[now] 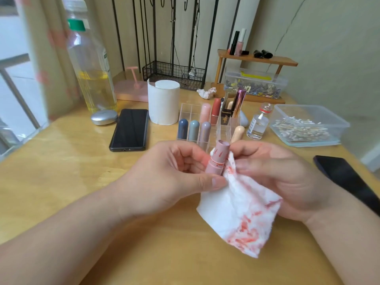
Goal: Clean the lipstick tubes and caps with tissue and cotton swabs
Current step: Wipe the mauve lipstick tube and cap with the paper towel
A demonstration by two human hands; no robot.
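My left hand (pixel 170 173) grips a pink lipstick tube (pixel 217 158) with red smears on its side, upright above the table. My right hand (pixel 281 173) pinches a white tissue (pixel 236 210) stained red against the tube's right side; the tissue hangs down below both hands. Behind them a clear organizer (pixel 189 112) holds several lipsticks with blue, grey, mauve, pink and red caps. A clear box of cotton swabs (pixel 304 128) stands at the right. A tissue roll (pixel 163 101) stands behind the organizer's left side.
A phone (pixel 130 129) lies left of the organizer, a dark phone (pixel 347 177) at the right edge. A small glass bottle (pixel 258 124), a large oil bottle (pixel 90 64), a silver compact (pixel 103 117), a crumpled tissue (pixel 206 93) and a wooden shelf (pixel 257 58) stand at the back.
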